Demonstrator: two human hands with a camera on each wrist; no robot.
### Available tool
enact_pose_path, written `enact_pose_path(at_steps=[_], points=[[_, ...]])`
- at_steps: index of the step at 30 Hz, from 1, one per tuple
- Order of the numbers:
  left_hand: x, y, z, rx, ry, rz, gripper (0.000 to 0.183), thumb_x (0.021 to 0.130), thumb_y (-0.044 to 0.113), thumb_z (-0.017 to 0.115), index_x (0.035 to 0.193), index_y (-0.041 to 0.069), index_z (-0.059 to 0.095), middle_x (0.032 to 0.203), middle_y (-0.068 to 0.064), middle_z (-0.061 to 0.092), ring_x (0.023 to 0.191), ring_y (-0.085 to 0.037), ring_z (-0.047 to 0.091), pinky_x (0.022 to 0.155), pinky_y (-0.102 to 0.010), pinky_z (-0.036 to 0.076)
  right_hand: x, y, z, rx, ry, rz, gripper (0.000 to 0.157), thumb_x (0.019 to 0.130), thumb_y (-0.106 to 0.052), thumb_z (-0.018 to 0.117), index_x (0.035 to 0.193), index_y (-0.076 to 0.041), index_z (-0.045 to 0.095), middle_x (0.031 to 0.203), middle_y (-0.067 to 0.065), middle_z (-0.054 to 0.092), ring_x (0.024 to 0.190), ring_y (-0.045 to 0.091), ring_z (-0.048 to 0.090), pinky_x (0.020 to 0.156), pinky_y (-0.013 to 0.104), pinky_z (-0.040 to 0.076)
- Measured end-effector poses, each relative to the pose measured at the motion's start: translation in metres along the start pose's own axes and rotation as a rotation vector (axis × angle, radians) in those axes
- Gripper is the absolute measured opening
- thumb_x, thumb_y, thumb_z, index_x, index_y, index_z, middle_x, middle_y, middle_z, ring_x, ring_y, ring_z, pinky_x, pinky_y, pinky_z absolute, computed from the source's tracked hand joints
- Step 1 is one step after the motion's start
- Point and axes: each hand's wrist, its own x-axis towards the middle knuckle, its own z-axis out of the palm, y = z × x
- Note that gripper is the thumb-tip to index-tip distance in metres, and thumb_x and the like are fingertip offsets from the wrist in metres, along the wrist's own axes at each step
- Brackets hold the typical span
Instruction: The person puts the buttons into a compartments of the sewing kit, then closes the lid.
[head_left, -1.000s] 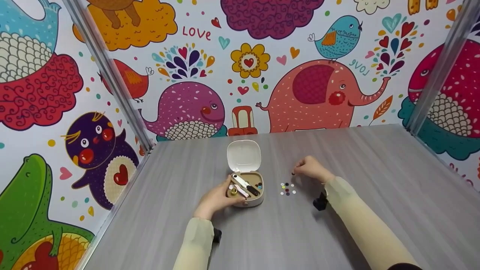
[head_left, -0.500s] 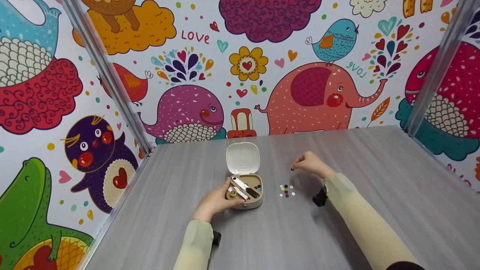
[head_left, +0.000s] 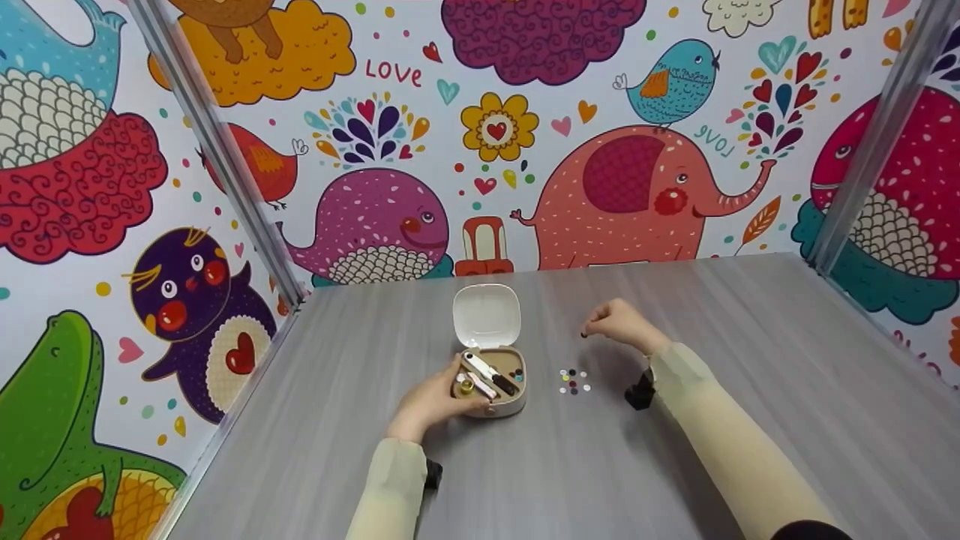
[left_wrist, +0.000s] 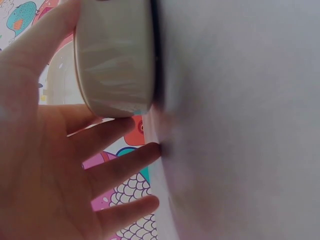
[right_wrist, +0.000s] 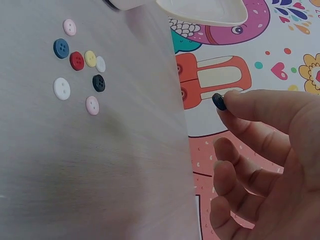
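Button (right_wrist: 218,102) | dark blue-black | small, round | tilted | pinched at edge

Soft, even light covers the table (head_left: 540,472), faintly shadowed beside the right sleeve (head_left: 724,431). The left wrist view is dimmer, the table blurred, shadow dark under the box (left_wrist: 115,60).

In red letters, the word "LOVE" (head_left: 394,73) is being displayed on the patterned back wall (head_left: 480,82), just beside an orange cloud (head_left: 322,60). A second, mirror-reversed "LOVE" (head_left: 712,140) is being shown there in pale blue-green, between a blue bird (head_left: 671,81) and a pink elephant's raised trunk (head_left: 761,184).
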Motion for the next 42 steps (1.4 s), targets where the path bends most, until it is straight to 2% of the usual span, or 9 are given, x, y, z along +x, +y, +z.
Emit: enact_pose_path(at_steps=[6, 14, 23, 28, 33, 42], points=[[-0.001, -0.001, 0.000, -0.002, 0.001, -0.001, 0.104, 0.077, 0.058, 0.073, 0.151, 0.001, 0.028, 0.145, -0.023, 0.042, 0.126, -0.040, 0.048, 0.101, -0.052, 0.040, -0.001, -0.002, 0.005, 0.014, -0.009, -0.001, 0.013, 0.086, -0.011, 0.067, 0.086, -0.002, 0.077, 0.087, 0.005, 0.071, 0.074, 0.016, 0.052, 0.067, 0.029, 0.044], [-0.002, 0.000, 0.001, -0.008, -0.007, -0.004, 0.104, 0.077, 0.058, 0.073, 0.152, 0.001, 0.027, 0.146, -0.022, 0.041, 0.126, -0.041, 0.047, 0.101, -0.053, 0.040, 0.003, -0.005, 0.017, 0.031, 0.000, -0.015, 0.012, 0.083, -0.008, 0.067, 0.083, -0.001, 0.077, 0.081, 0.005, 0.072, 0.065, 0.010, 0.050, 0.062, 0.025, 0.044], [-0.001, 0.000, 0.000, 0.000, -0.019, -0.029, 0.106, 0.076, 0.059, 0.073, 0.153, 0.003, 0.026, 0.148, -0.022, 0.038, 0.129, -0.041, 0.044, 0.103, -0.053, 0.038, 0.004, -0.011, 0.028, 0.056, -0.034, 0.010, 0.013, 0.085, -0.008, 0.066, 0.082, -0.001, 0.076, 0.086, 0.015, 0.072, 0.067, 0.015, 0.052, 0.063, 0.027, 0.042], [0.000, 0.001, 0.000, 0.005, -0.016, -0.020, 0.106, 0.076, 0.059, 0.073, 0.152, 0.002, 0.026, 0.148, -0.022, 0.039, 0.129, -0.041, 0.045, 0.102, -0.052, 0.039, 0.009, -0.015, 0.033, 0.038, -0.031, -0.018, 0.012, 0.083, -0.009, 0.066, 0.078, -0.003, 0.076, 0.072, 0.006, 0.068, 0.058, 0.010, 0.045, 0.054, 0.025, 0.037], [0.001, 0.002, 0.000, -0.001, -0.014, -0.026, 0.106, 0.076, 0.059, 0.073, 0.152, 0.003, 0.026, 0.148, -0.021, 0.039, 0.129, -0.039, 0.045, 0.102, -0.052, 0.039, 0.012, -0.018, 0.038, 0.041, -0.031, -0.020, 0.011, 0.080, -0.008, 0.067, 0.077, -0.003, 0.076, 0.069, 0.007, 0.067, 0.053, 0.007, 0.041, 0.050, 0.023, 0.034], [0.000, 0.002, 0.000, 0.001, -0.020, -0.039, 0.107, 0.076, 0.061, 0.073, 0.153, 0.003, 0.026, 0.147, -0.021, 0.040, 0.128, -0.040, 0.045, 0.102, -0.052, 0.039, 0.013, -0.023, 0.046, 0.048, -0.051, -0.032, 0.019, 0.081, -0.008, 0.068, 0.076, 0.010, 0.069, 0.055, -0.004, 0.051, 0.049, 0.007, 0.037, 0.047, 0.023, 0.030]])
